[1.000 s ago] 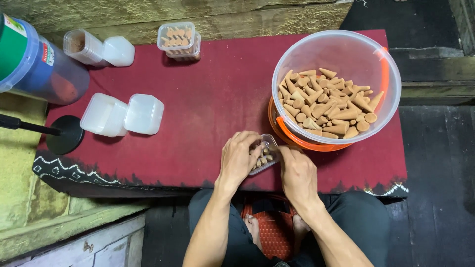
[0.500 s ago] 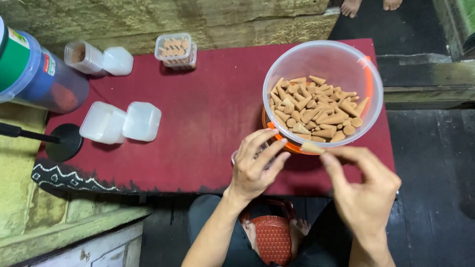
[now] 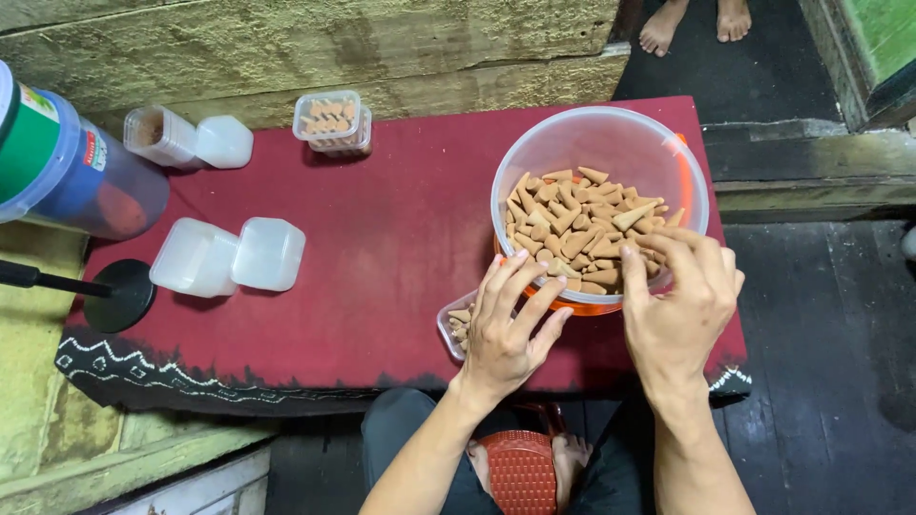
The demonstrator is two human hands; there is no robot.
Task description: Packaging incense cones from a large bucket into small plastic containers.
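A clear plastic bowl [image 3: 534,143] full of tan incense cones [image 3: 572,215] sits in an orange bowl [image 3: 683,162] on a dark red cloth [image 3: 401,219]. My right hand [image 3: 679,310] reaches over the bowl's near rim, its spread fingertips resting on the cones. My left hand [image 3: 510,329] lies flat with fingers apart over a small clear box [image 3: 454,322] that holds a few cones, next to the bowl's near-left side. Most of that box is hidden under the hand.
Two white-lidded boxes [image 3: 229,256] lie at the left, a cone-filled box [image 3: 329,119] and a tipped container [image 3: 160,132] at the back. A big blue jar [image 3: 72,162] and a black stand base [image 3: 119,296] are far left. Another person's bare feet [image 3: 692,24] show at the top.
My right hand left the small box, rose with one cone pinched at the bowl's rim, and now rests on the cones in the bowl. My left hand opened flat over the box.
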